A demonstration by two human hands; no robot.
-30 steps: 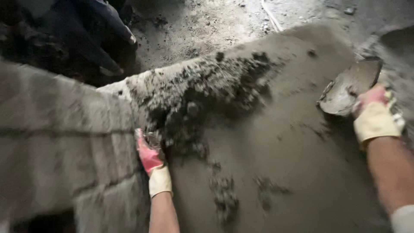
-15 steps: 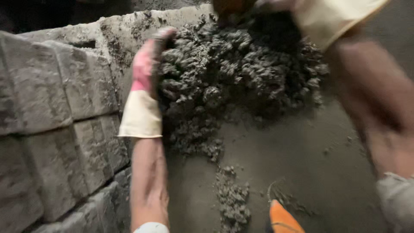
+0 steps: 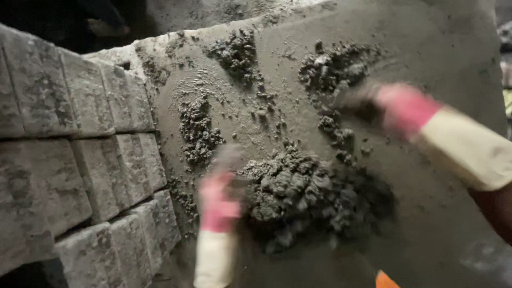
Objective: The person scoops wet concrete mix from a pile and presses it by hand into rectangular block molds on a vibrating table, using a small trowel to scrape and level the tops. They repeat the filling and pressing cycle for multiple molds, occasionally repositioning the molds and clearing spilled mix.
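Note:
My left hand (image 3: 218,198), in a pink and cream glove, is blurred by motion and lies flat against the left side of a heap of wet grey mortar (image 3: 304,200). The heap sits on a mortar-smeared slab (image 3: 442,48). My right hand (image 3: 405,109), gloved the same way, is blurred at the upper right, just right of a smaller mortar clump (image 3: 336,66). A grey smear reaches left from its fingers, and I cannot tell whether it holds anything.
Stacked grey concrete blocks (image 3: 80,160) form a wall along the left edge of the slab. Loose mortar clumps (image 3: 198,128) lie scattered near the blocks and at the top (image 3: 236,50). An orange tip (image 3: 384,280) shows at the bottom edge.
The view has swung and the mortar heap now sits lower and more central. My left hand has dropped to the heap's left side. My right hand has swept out to the upper right.

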